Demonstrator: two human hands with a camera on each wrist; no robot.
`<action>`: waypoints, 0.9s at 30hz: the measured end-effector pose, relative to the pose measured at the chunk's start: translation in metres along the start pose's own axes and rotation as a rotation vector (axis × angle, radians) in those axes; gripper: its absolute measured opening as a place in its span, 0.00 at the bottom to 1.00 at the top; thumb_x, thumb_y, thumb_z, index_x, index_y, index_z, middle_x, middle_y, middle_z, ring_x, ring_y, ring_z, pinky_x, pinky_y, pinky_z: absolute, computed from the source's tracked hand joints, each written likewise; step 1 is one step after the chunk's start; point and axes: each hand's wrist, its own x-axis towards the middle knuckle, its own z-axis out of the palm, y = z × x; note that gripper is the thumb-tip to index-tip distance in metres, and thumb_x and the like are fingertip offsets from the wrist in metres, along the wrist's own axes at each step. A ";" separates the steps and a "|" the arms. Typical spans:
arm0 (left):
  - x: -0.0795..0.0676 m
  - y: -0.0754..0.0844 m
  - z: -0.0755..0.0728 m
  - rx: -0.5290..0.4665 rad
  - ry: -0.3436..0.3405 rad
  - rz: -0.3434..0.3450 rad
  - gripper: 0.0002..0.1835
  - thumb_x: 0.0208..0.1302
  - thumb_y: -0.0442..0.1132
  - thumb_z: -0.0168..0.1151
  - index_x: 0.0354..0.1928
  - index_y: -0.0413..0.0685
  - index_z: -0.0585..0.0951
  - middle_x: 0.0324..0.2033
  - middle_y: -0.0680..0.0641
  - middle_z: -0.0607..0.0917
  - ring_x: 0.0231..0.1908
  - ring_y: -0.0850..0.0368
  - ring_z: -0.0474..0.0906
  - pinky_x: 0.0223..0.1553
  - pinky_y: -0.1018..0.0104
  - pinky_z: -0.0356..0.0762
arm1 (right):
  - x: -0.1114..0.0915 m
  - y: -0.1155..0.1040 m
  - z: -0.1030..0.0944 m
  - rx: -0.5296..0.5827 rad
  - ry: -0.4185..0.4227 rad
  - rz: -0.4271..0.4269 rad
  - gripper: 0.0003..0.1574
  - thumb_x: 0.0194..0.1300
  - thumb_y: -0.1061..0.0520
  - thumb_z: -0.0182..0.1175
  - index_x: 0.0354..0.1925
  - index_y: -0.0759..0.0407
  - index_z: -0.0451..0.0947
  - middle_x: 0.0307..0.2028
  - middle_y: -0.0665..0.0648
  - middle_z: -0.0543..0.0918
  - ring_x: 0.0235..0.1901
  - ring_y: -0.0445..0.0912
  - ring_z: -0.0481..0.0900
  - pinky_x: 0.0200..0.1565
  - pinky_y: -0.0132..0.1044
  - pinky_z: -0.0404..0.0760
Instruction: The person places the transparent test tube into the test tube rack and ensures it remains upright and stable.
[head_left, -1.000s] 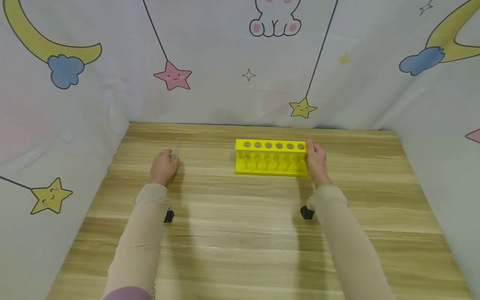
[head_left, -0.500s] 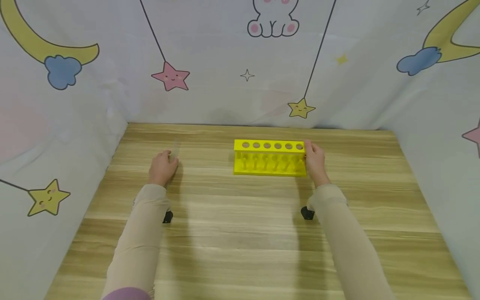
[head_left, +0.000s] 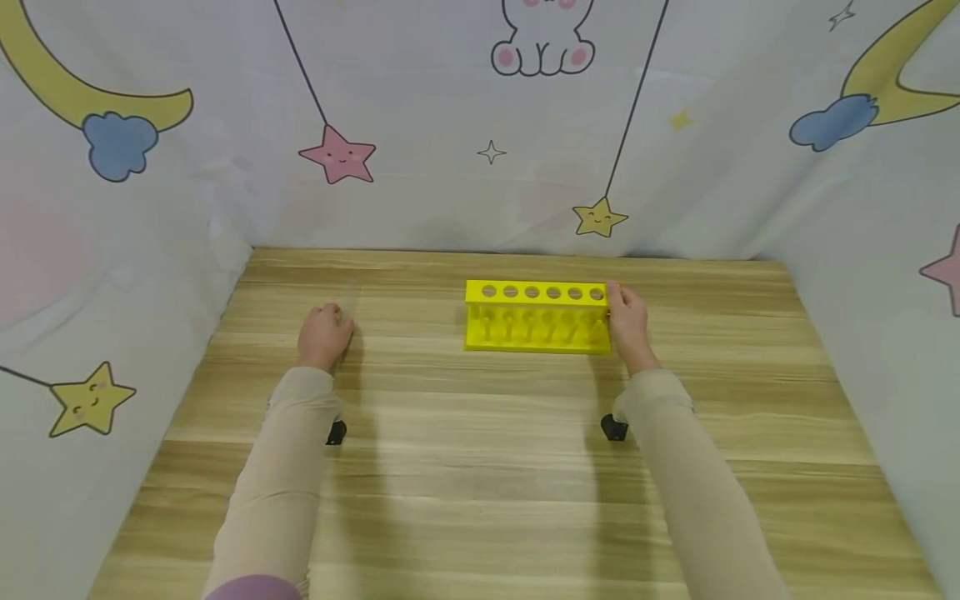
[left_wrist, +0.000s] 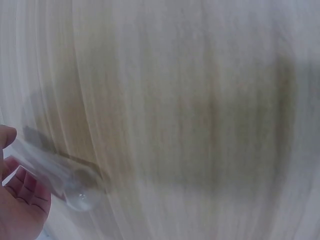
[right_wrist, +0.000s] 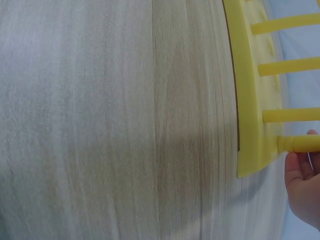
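Note:
In the head view, my left hand (head_left: 326, 337) is low over the left part of the table. Its fingers curl round a clear test tube (left_wrist: 70, 185), whose rounded end points out of the hand in the left wrist view. The tube is so transparent that only a faint streak of it shows from the head. A yellow test tube rack (head_left: 536, 343) stands upright right of the middle, its top row of holes without tubes. My right hand (head_left: 630, 325) grips the rack's right end, with fingertips by the end post (right_wrist: 300, 144) in the right wrist view.
The wood-grain table (head_left: 465, 467) spreads under both arms. A white printed cloth (head_left: 427, 200) stands along its back and both sides, close behind the rack. A small black piece (head_left: 615, 427) sits under the right sleeve, another (head_left: 337, 432) under the left.
The left thumb and fingers have drawn closer together round the tube. My right hand and the rack keep their places; the whole head view has shifted slightly.

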 end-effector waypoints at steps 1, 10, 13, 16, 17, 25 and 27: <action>0.000 0.000 0.000 0.000 -0.002 0.000 0.25 0.65 0.44 0.42 0.59 0.33 0.62 0.54 0.29 0.65 0.54 0.35 0.62 0.55 0.44 0.62 | 0.000 0.000 0.000 0.001 0.000 -0.003 0.34 0.64 0.35 0.38 0.43 0.63 0.70 0.35 0.52 0.68 0.35 0.42 0.64 0.38 0.28 0.68; -0.001 0.002 0.000 -0.001 -0.018 -0.005 0.24 0.64 0.43 0.42 0.55 0.30 0.65 0.50 0.29 0.69 0.50 0.35 0.66 0.51 0.45 0.66 | 0.001 0.000 0.000 0.009 -0.002 0.009 0.36 0.64 0.34 0.38 0.48 0.64 0.69 0.40 0.53 0.69 0.42 0.49 0.66 0.42 0.30 0.69; -0.001 0.003 0.000 0.003 -0.020 -0.003 0.25 0.64 0.44 0.42 0.55 0.30 0.65 0.50 0.29 0.70 0.50 0.35 0.66 0.51 0.45 0.66 | 0.001 0.000 0.000 0.014 -0.005 0.014 0.36 0.63 0.34 0.38 0.48 0.63 0.69 0.40 0.53 0.69 0.42 0.50 0.66 0.42 0.30 0.69; -0.002 0.004 -0.001 0.005 -0.024 -0.013 0.25 0.63 0.44 0.42 0.55 0.31 0.65 0.50 0.29 0.70 0.50 0.35 0.66 0.52 0.45 0.66 | 0.000 -0.001 0.000 0.016 -0.004 0.010 0.36 0.63 0.34 0.38 0.49 0.63 0.70 0.41 0.53 0.69 0.41 0.48 0.66 0.41 0.30 0.68; -0.002 0.005 -0.001 0.007 -0.026 -0.014 0.25 0.63 0.44 0.41 0.55 0.30 0.65 0.50 0.29 0.70 0.50 0.35 0.66 0.51 0.45 0.66 | 0.000 -0.001 0.000 0.018 -0.004 0.007 0.36 0.63 0.34 0.39 0.49 0.63 0.70 0.41 0.54 0.70 0.40 0.47 0.66 0.40 0.29 0.68; -0.001 0.004 0.001 0.010 -0.026 -0.015 0.25 0.64 0.43 0.42 0.56 0.30 0.64 0.50 0.28 0.69 0.49 0.35 0.67 0.51 0.45 0.66 | -0.001 -0.002 -0.001 0.013 -0.006 0.002 0.35 0.64 0.35 0.38 0.48 0.64 0.69 0.43 0.55 0.70 0.38 0.44 0.65 0.41 0.30 0.68; 0.000 0.004 0.001 0.010 -0.024 -0.017 0.25 0.63 0.43 0.42 0.56 0.30 0.65 0.49 0.28 0.70 0.49 0.35 0.67 0.50 0.45 0.67 | 0.000 -0.001 -0.001 0.010 -0.006 0.009 0.35 0.64 0.35 0.38 0.49 0.63 0.69 0.45 0.56 0.70 0.39 0.44 0.65 0.43 0.31 0.69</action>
